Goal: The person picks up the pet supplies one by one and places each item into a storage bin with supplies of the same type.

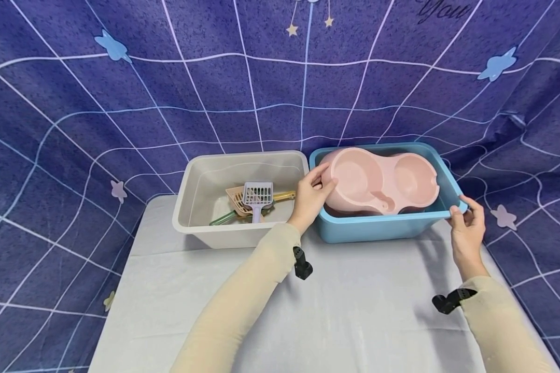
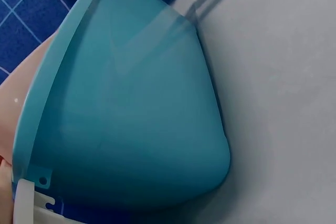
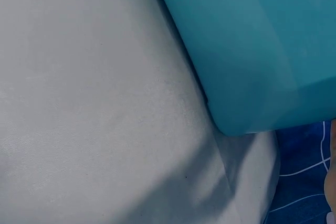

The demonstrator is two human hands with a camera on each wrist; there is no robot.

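A pink double pet bowl (image 1: 388, 181), with two round hollows, sits in the blue bin (image 1: 378, 229), tilted with its left end raised near the rim. My left hand (image 1: 309, 199) pinches the bowl's left edge between thumb and fingers. At the bin's front right corner, my right hand (image 1: 467, 233) grips the rim, thumb on top. The left wrist view shows the bin's outer wall (image 2: 131, 103) and a strip of the pink bowl (image 2: 21, 100) past the rim. In the right wrist view, the bin's lower corner (image 3: 262, 51) stands on the table.
A light grey bin (image 1: 228, 237) stands close left of the blue one. Inside lie several slotted litter scoops, a lilac one (image 1: 257, 196) uppermost, with a tan scoop (image 1: 238, 199) below. The white-covered table (image 1: 354, 311) is backed by a blue patterned curtain (image 1: 280, 83).
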